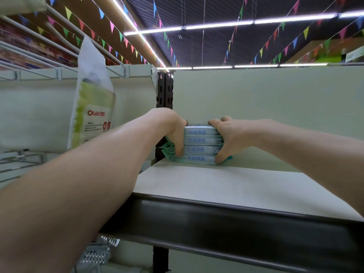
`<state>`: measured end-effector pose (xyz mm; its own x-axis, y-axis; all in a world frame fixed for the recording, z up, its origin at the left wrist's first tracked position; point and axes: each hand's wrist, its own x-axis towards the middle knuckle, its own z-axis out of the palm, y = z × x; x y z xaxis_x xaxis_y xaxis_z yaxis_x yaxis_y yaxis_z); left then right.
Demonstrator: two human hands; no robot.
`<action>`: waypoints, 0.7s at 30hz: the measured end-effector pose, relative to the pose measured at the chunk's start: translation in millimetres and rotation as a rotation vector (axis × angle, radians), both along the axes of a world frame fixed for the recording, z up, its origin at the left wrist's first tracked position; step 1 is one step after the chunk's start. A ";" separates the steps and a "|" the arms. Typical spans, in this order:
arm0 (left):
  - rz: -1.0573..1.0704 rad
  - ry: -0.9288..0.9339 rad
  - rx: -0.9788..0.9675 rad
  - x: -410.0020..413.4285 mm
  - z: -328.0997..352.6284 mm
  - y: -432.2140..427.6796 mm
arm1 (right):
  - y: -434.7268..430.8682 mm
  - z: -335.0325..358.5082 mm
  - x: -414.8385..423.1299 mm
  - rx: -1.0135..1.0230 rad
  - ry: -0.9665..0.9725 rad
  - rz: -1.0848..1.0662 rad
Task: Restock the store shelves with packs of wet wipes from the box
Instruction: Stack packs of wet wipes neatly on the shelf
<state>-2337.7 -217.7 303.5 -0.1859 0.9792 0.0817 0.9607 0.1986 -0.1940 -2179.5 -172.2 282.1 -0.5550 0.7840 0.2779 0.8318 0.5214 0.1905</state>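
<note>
Two bare hands hold a stack of wet wipes on a store shelf.
The left hand [173,133] and right hand [232,138] grasp four stacked pale-blue plastic wipe packs [201,144] at the back of the cream metal shelf [226,186].

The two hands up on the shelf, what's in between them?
A stack of four wet wipe packs on the shelf, held by the left hand and the right hand, seen in the head view.

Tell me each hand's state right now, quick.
Left hand: grips the left end of the stack of four wet wipe packs.
Right hand: grips the right end of the same stack.
</note>
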 end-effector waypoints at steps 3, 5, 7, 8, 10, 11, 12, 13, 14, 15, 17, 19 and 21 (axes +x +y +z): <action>0.018 0.157 0.092 4.3 1.6 -7.7 | -7.0 2.3 0.8 0.077 -0.019 0.053; -0.036 0.166 0.135 6.0 2.7 -8.2 | -10.6 4.7 0.2 0.166 -0.027 0.117; -0.072 0.142 0.149 7.3 3.0 -7.2 | -11.9 7.2 -0.9 0.245 -0.044 0.157; -0.072 0.139 0.154 7.5 2.5 -7.0 | -12.4 7.7 -1.8 0.262 -0.051 0.165; -0.066 0.147 0.159 7.5 1.7 -6.0 | -12.7 7.3 -3.5 0.279 -0.061 0.172; -0.062 0.154 0.162 7.1 1.4 -4.9 | -13.1 7.2 -4.1 0.286 -0.067 0.172; -0.056 0.162 0.165 7.1 1.3 -3.5 | -13.3 7.0 -4.6 0.291 -0.071 0.172; -0.051 0.166 0.166 6.9 1.0 -2.1 | -13.5 6.8 -4.9 0.296 -0.073 0.175; -0.046 0.168 0.167 6.8 1.0 -0.8 | -13.9 6.8 -5.2 0.300 -0.071 0.179; -0.040 0.167 0.168 6.8 0.9 0.4 | -14.2 6.6 -5.6 0.304 -0.067 0.180; -0.035 0.161 0.168 7.4 0.3 1.5 | -15.3 5.9 -6.3 0.311 -0.062 0.174; -0.028 0.161 0.165 9.3 -0.7 0.5 | -17.5 5.7 -6.8 0.319 -0.072 0.160; -0.015 0.170 0.158 11.8 -2.1 -1.8 | -21.5 6.5 -6.7 0.316 -0.087 0.140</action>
<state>-2325.8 -219.5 301.4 -0.1420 0.9544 0.2627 0.9201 0.2252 -0.3205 -2186.2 -193.7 288.6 -0.6832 0.5818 0.4413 0.7301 0.5330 0.4276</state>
